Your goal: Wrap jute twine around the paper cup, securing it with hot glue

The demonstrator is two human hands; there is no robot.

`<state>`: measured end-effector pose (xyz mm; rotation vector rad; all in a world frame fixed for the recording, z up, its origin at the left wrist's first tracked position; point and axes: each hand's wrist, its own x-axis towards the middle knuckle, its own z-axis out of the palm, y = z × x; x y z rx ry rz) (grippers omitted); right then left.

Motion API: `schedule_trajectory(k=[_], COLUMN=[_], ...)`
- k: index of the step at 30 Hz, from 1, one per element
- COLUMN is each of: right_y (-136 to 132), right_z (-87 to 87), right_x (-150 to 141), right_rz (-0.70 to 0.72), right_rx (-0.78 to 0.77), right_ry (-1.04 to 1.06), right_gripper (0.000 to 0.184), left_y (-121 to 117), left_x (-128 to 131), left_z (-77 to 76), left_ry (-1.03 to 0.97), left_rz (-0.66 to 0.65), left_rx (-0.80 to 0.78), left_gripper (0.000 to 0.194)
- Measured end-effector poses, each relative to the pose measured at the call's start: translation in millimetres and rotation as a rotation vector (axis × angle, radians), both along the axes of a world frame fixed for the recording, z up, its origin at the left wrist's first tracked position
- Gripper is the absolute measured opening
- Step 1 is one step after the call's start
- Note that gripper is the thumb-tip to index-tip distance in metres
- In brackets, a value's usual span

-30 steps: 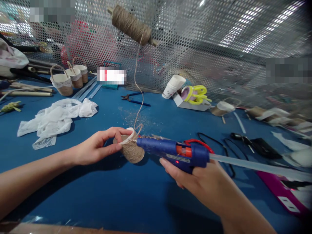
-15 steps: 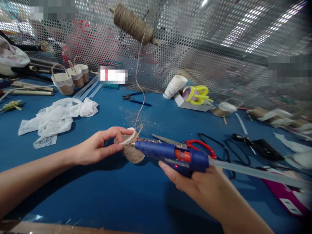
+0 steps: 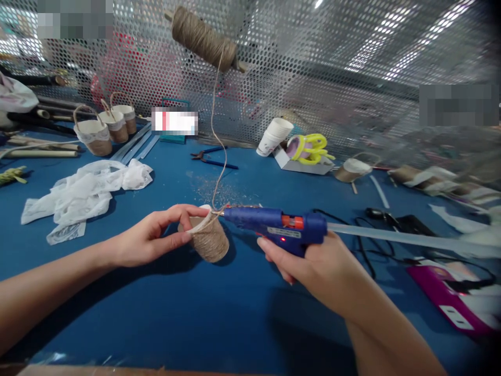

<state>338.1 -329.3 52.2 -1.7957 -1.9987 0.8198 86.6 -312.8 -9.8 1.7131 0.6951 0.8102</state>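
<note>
My left hand (image 3: 156,235) pinches the white rim of a paper cup (image 3: 211,241) wrapped in brown twine, which tilts over the blue table. My right hand (image 3: 313,263) is wrapped round the handle of a blue glue gun (image 3: 270,222) with a small red light on. Its nozzle points left and meets the cup near the rim, where the twine lies. A long clear glue stick (image 3: 391,235) sticks out of the back of the gun. From a spool (image 3: 201,39) hung on the mesh, a loose strand of twine (image 3: 215,125) runs down to the cup.
White lace (image 3: 86,190) lies at the left, with finished little baskets (image 3: 94,137) behind. Blue-handled pliers (image 3: 213,157), stacked paper cups (image 3: 274,136) and a box with yellow-handled scissors (image 3: 309,151) stand farther back. A purple power strip (image 3: 450,305) and black cable are at the right.
The glue gun has risen and turned more level, its nozzle shifting up along the cup's rim. The red-handled scissors behind it are now hidden. My left hand keeps its hold on the cup.
</note>
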Motion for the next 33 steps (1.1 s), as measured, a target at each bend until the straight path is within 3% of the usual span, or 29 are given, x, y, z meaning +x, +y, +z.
schedule_trajectory(k=[22,33], right_y=[1.7,-2.3], right_z=[-1.0,0.5], right_x=[1.4,3.6], right_rz=[-0.005,-0.021], right_rx=[-0.058,-0.064], right_ry=[0.066,-0.017], right_gripper=[0.027,0.031], left_y=[-0.9,-1.0], left_x=[-1.2,-1.1], left_z=[-0.7,0.6], left_ry=[0.031,0.044], left_rz=[-0.012,-0.014], left_rx=[0.004,0.019], left_gripper=[0.01,0.01])
